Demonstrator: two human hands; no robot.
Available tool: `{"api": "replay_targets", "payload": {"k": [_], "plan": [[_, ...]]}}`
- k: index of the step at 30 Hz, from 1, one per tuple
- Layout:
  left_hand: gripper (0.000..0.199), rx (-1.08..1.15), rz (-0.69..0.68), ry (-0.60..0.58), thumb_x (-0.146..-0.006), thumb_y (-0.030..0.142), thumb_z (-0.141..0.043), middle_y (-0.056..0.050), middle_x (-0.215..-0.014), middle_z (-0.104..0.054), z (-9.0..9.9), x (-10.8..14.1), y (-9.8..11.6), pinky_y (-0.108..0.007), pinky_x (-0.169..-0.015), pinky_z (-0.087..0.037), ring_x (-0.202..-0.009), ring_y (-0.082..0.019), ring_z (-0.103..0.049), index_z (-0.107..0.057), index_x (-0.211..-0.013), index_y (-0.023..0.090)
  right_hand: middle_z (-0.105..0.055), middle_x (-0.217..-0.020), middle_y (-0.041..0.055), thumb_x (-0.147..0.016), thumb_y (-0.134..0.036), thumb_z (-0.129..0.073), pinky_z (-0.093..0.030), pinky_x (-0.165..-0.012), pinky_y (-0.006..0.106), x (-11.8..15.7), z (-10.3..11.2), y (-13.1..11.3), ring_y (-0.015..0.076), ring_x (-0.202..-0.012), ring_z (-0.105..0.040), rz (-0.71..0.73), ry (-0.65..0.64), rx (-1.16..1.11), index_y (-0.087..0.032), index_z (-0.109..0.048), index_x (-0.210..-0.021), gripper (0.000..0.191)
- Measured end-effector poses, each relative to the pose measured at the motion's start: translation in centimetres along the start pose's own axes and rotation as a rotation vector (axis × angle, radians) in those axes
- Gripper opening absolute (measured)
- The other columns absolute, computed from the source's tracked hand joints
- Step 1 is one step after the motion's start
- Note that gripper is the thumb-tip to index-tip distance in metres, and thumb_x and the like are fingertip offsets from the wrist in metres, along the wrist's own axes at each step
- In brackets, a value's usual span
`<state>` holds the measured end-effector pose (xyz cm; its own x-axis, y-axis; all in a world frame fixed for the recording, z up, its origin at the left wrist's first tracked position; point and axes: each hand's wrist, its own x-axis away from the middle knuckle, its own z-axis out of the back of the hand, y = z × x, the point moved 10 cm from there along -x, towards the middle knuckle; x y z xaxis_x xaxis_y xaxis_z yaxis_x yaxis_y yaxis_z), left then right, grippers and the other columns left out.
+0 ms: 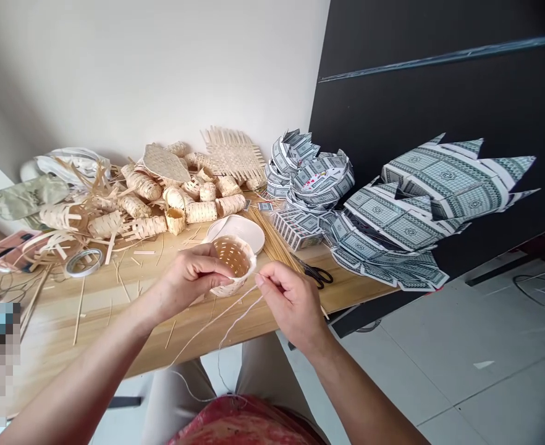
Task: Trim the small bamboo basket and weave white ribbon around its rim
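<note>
My left hand (202,270) pinches the rim of a small woven basket (236,259), its mouth tilted up toward me above the table's front part. To the right of the basket, my right hand (287,298) is closed with thumb and finger pressed together on a thin white thread (241,316). The thread hangs in a loose loop down to my lap. Whether a needle is between the right fingertips is too small to tell. Behind the basket lies a pale round disc (249,232), partly hidden by it.
Several woven cylinders (145,185) are heaped at the back left of the wooden table (152,315). A tape roll (84,262) lies at left. Black scissors (317,272) rest beside thin strips (275,244). Folded playing-card structures (393,222) stand along the right side.
</note>
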<state>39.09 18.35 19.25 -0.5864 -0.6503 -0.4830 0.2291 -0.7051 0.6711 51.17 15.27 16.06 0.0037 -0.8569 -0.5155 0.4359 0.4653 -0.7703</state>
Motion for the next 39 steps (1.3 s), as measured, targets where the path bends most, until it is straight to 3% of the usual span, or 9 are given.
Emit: {"api": "replay_targets", "payload": {"k": [4,7,9,11,14,19,27,31,39], "plan": [[0.025,-0.018,-0.045,-0.013,-0.080,0.036,-0.061,-0.001,-0.064,-0.057,-0.2,0.0,-0.1,-0.018,-0.052,-0.045,-0.058,-0.009,-0.055,-0.071,-0.073,0.015,-0.036,-0.051,-0.0051,-0.082,-0.012,-0.040,-0.027,-0.049,0.023,-0.2,0.9,-2.1,0.0089,-0.047,-0.034,0.220,0.039,0.254,-0.020,-0.036,-0.061,0.023],[0.023,-0.130,-0.127,-0.021,-0.083,0.033,-0.058,-0.001,-0.065,-0.056,-0.3,0.4,0.7,-0.018,-0.053,-0.045,-0.059,-0.009,-0.056,-0.070,-0.076,0.015,-0.042,-0.052,-0.0050,-0.083,-0.015,-0.043,-0.030,-0.049,0.022,-0.4,1.2,-2.0,0.0099,-0.047,-0.040,0.219,-0.050,0.334,-0.020,-0.043,-0.068,0.016],[0.019,-0.256,-0.213,-0.019,-0.086,0.028,-0.054,-0.002,-0.070,-0.058,-0.3,1.0,1.8,-0.018,-0.057,-0.046,-0.063,-0.009,-0.057,-0.068,-0.084,0.016,-0.050,-0.060,-0.0029,-0.086,-0.019,-0.045,-0.036,-0.052,0.023,-0.3,2.4,-2.4,0.0122,-0.054,-0.049,0.216,-0.066,0.380,-0.019,-0.050,-0.086,0.005],[0.016,-0.396,-0.286,-0.010,-0.088,0.025,-0.051,-0.003,-0.076,-0.061,-0.3,1.8,2.8,-0.019,-0.059,-0.046,-0.067,-0.010,-0.058,-0.064,-0.094,0.017,-0.058,-0.074,0.0012,-0.089,-0.019,-0.042,-0.041,-0.057,0.024,0.0,3.9,-3.9,0.0141,-0.064,-0.056,0.263,-0.040,0.419,-0.018,-0.048,-0.104,0.017],[0.013,-0.561,-0.351,-0.036,-0.089,0.022,-0.049,-0.002,-0.075,-0.058,-0.6,2.8,3.8,-0.019,-0.055,-0.042,-0.063,-0.010,-0.054,-0.058,-0.095,0.016,-0.061,-0.080,0.0008,-0.091,-0.013,-0.038,-0.042,-0.060,0.023,0.7,4.9,-6.8,0.0121,-0.066,-0.057,0.394,-0.041,0.410,-0.021,-0.049,-0.101,0.017],[0.017,-0.631,-0.438,-0.062,-0.088,0.008,-0.042,0.001,-0.069,-0.052,-0.9,4.0,5.1,-0.018,-0.050,-0.036,-0.055,-0.007,-0.048,-0.056,-0.085,0.018,-0.063,-0.077,0.0001,-0.089,-0.007,-0.041,-0.044,-0.065,0.025,1.2,2.7,-10.3,0.0129,-0.071,-0.058,0.650,-0.147,0.423,-0.022,-0.057,-0.086,0.022],[0.016,-0.718,-0.484,-0.008,-0.090,0.011,-0.041,0.001,-0.072,-0.057,-0.4,5.2,5.2,-0.020,-0.048,-0.036,-0.055,-0.007,-0.049,-0.056,-0.088,0.018,-0.059,-0.071,0.0038,-0.092,-0.007,-0.034,-0.038,-0.058,0.028,1.3,-1.0,-10.6,0.0141,-0.065,-0.046,0.816,-0.257,0.626,-0.016,-0.063,-0.070,0.038],[0.017,-0.727,-0.480,0.011,-0.091,0.012,-0.040,0.001,-0.072,-0.058,-0.3,5.2,5.2,-0.019,-0.047,-0.036,-0.054,-0.006,-0.050,-0.056,-0.087,0.019,-0.055,-0.068,0.0044,-0.091,-0.005,-0.033,-0.037,-0.056,0.028,1.4,-1.9,-10.2,0.0144,-0.064,-0.043,0.827,-0.321,0.634,-0.014,-0.063,-0.069,0.038],[0.014,-0.706,-0.464,0.007,-0.089,0.010,-0.044,0.001,-0.071,-0.056,-0.3,5.2,4.9,-0.019,-0.048,-0.037,-0.055,-0.007,-0.051,-0.056,-0.087,0.018,-0.052,-0.067,0.0040,-0.090,-0.003,-0.035,-0.034,-0.055,0.027,1.1,-2.3,-9.4,0.0141,-0.063,-0.040,0.802,-0.319,0.635,-0.013,-0.062,-0.068,0.036]]}}
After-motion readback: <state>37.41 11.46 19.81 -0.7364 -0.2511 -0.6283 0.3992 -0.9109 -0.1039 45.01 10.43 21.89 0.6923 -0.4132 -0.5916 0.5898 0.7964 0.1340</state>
